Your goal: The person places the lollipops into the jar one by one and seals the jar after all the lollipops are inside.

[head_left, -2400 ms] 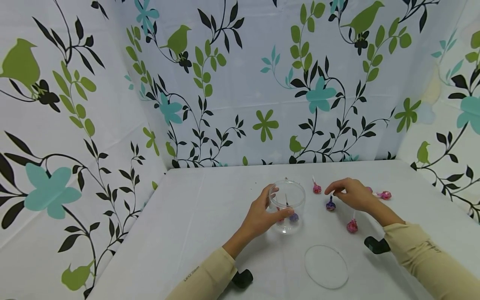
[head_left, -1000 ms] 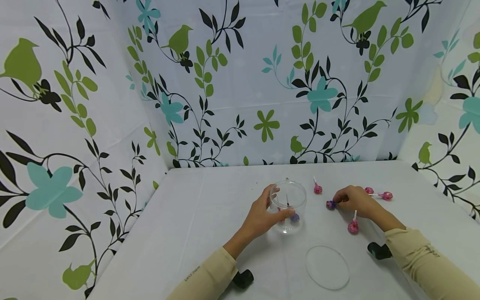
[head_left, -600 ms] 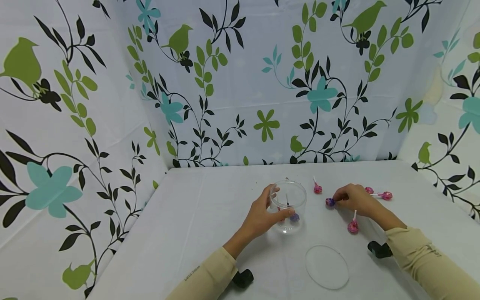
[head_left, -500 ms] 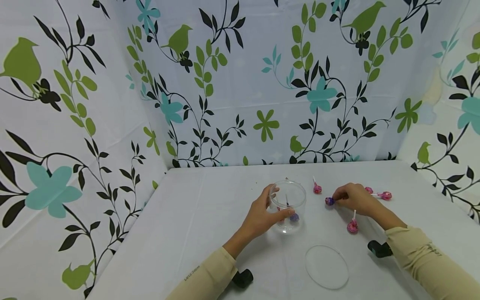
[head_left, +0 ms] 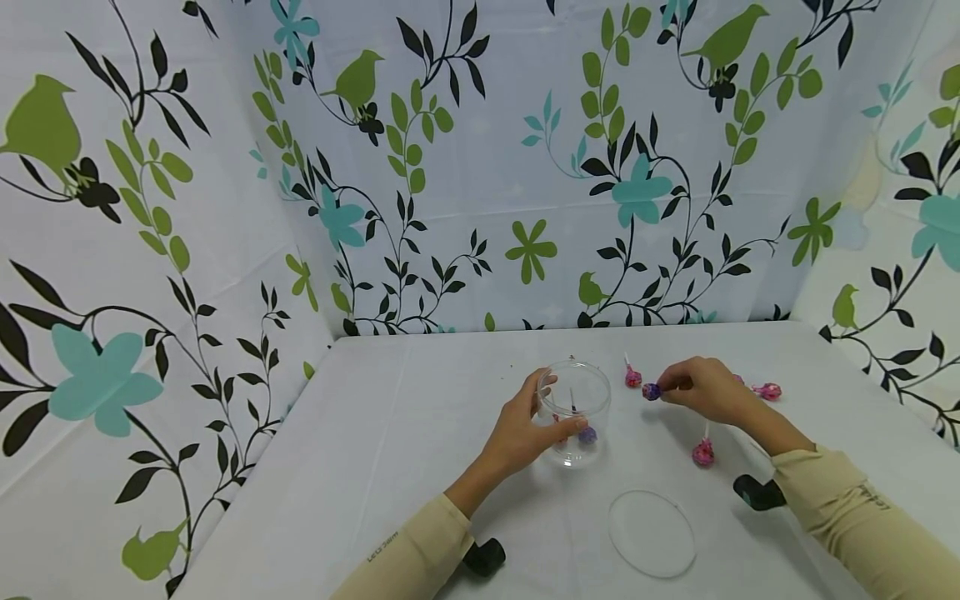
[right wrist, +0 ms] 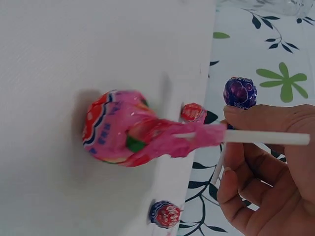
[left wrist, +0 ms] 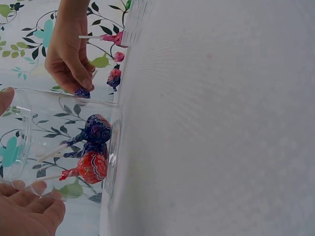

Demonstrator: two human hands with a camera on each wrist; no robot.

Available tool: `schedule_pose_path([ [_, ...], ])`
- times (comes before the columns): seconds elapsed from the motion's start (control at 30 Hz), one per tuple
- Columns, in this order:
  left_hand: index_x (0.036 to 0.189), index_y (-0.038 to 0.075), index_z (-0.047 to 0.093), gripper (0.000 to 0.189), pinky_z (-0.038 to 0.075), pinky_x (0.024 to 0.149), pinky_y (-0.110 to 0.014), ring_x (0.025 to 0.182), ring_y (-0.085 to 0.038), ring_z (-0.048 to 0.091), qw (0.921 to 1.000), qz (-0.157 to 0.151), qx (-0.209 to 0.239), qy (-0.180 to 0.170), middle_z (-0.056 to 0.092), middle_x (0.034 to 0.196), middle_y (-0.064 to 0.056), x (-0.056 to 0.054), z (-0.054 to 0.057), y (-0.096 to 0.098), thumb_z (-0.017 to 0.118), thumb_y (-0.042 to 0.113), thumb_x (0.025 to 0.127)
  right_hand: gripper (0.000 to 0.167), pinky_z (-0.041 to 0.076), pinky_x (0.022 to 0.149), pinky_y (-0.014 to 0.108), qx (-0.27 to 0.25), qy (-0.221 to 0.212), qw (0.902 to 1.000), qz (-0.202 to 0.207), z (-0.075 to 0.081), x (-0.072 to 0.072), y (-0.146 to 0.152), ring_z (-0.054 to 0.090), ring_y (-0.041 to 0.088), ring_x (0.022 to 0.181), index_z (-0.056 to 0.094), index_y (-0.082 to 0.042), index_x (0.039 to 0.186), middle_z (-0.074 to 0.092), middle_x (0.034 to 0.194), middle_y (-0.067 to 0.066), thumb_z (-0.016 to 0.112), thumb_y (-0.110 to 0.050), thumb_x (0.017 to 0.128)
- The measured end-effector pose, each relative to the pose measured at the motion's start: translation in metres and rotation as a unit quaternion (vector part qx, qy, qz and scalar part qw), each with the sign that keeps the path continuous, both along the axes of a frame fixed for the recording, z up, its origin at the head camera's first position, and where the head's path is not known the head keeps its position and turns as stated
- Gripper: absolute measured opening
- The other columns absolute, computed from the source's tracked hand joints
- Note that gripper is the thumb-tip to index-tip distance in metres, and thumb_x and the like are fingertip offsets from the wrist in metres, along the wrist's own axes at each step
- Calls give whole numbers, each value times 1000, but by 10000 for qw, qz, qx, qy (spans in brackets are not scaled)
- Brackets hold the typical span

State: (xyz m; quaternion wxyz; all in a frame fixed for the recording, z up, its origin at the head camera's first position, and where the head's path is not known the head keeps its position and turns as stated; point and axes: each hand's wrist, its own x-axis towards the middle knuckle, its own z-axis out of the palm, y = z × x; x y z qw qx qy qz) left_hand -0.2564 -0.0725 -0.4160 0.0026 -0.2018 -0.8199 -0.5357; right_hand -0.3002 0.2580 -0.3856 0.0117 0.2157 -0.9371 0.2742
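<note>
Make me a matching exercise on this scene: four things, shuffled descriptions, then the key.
Things
1. left hand
2. jar
3. right hand
4. table

Descriptions
A. pinches a purple lollipop
B. white
C. grips the jar
D. has lollipops inside

Pairs: 1-C, 2-D, 3-A, 4-B

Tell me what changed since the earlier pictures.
The right hand has taken hold of a purple lollipop, lifted it off the table and moved it slightly left, toward the jar. The left hand still holds the jar; the pink lollipops stayed put.
</note>
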Motion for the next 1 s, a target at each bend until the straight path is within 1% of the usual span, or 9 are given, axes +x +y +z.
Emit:
schedule_pose_path([
  [0.13, 163, 25, 31, 93, 45, 108, -54, 143, -31, 46, 10000, 14, -4, -1, 47, 157, 3, 0, -1, 0, 79, 53, 88, 12, 58, 71, 31, -33, 121, 9999, 37, 5, 1, -6, 62, 19, 83, 78, -2, 106, 72, 95, 1, 76, -5, 94],
  [0.23, 163, 25, 31, 93, 45, 108, -54, 143, -31, 46, 10000, 14, 10, -6, 47, 157, 3, -1, -1, 0, 80, 53, 88, 12, 56, 69, 28, -51, 184, 9998, 59, 9, 3, -10, 60, 18, 82, 78, -3, 105, 71, 94, 0, 76, -5, 94],
  [0.47, 163, 25, 32, 93, 45, 108, -54, 143, -30, 46, 10000, -12, 27, 25, 47, 157, 2, -1, -2, 0, 80, 53, 88, 13, 54, 67, 28, -109, 343, 9993, 79, 16, 6, -19, 58, 19, 81, 78, -3, 105, 70, 91, -2, 78, -6, 93],
  [0.8, 164, 21, 31, 95, 44, 109, -53, 143, -30, 46, 10000, -36, 18, 64, 47, 157, 2, -1, -2, 1, 79, 52, 89, 14, 55, 67, 28, -197, 378, 9991, 77, 26, 11, -27, 58, 19, 81, 78, -2, 106, 71, 91, -2, 78, -5, 92],
  [1.0, 164, 24, 31, 94, 43, 110, -53, 144, -30, 45, 10000, -9, 11, 30, 47, 158, 2, -1, -2, 1, 79, 52, 89, 14, 55, 68, 29, -254, 447, 9987, 21, 31, 12, -30, 60, 20, 82, 78, -2, 106, 71, 93, 0, 77, -5, 93],
])
